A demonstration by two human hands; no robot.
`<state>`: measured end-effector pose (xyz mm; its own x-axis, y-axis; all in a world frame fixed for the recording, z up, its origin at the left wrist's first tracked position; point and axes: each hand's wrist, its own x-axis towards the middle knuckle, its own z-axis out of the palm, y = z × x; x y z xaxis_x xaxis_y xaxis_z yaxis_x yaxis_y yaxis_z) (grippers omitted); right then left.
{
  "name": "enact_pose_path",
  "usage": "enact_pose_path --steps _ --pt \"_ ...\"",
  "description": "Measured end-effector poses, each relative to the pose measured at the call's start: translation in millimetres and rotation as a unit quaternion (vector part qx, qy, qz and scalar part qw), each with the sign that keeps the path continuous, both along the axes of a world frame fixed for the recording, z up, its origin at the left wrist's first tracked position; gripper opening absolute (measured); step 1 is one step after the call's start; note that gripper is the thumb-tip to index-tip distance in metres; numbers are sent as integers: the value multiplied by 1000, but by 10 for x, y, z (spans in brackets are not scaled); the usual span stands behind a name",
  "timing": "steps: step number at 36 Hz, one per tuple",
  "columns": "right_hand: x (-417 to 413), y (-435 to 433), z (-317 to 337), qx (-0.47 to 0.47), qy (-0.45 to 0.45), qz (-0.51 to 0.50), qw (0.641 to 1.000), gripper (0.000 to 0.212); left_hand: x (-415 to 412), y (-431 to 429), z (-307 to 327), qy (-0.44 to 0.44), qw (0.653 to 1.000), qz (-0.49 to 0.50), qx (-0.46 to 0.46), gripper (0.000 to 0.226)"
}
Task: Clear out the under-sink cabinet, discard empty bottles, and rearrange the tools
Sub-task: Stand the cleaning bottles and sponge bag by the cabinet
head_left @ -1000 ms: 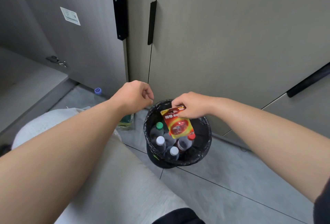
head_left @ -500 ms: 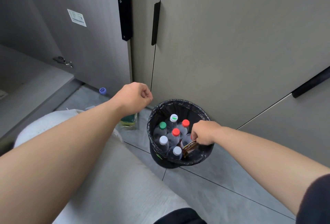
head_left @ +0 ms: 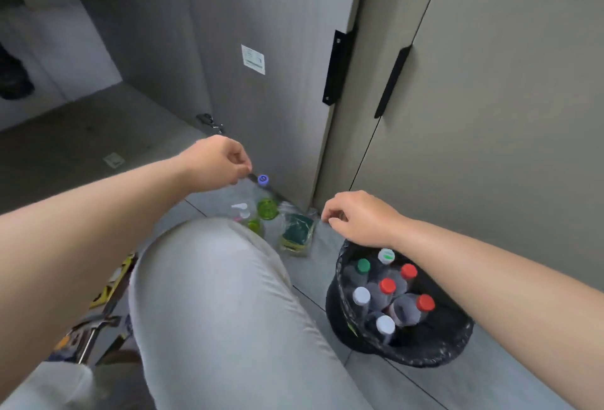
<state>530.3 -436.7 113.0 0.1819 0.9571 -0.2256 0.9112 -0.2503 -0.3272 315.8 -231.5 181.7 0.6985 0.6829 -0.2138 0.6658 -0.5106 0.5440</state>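
A black lined trash bin (head_left: 434,352) stands on the floor at the right, holding several capped bottles (head_left: 387,287) with red, white and green caps. My right hand (head_left: 358,217) hovers above the bin's far rim, fingers loosely curled and holding nothing. My left hand (head_left: 218,163) is a loose fist with nothing in it, just left of a bottle with a blue cap (head_left: 263,179). On the floor between my hands lie green-lidded containers (head_left: 267,209), a small spray bottle (head_left: 241,210) and a packet of green sponges (head_left: 296,231).
The open cabinet door (head_left: 261,60) stands behind the floor items; closed doors (head_left: 490,99) with black handles fill the right. My knee in light trousers (head_left: 215,295) takes up the centre. Tools and yellow packaging (head_left: 104,295) lie at lower left. The cabinet floor (head_left: 81,135) spreads to the left.
My right hand pushed the red-and-yellow packet into the bin, let go and rose out. The view swung left, showing the floor items and the open cabinet.
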Motion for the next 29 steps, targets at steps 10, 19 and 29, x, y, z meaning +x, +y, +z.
enact_pose_path --steps 10,19,29 --pt "-321 1186 -524 -122 49 -11 991 14 -930 650 -592 54 993 102 -1 7" --pt "-388 1505 -1599 -188 141 -386 892 71 -1058 823 -1436 2 991 86 -100 9" --pt "-256 1543 -2245 -137 274 -586 750 80 -703 826 -2214 -37 977 74 -197 32"
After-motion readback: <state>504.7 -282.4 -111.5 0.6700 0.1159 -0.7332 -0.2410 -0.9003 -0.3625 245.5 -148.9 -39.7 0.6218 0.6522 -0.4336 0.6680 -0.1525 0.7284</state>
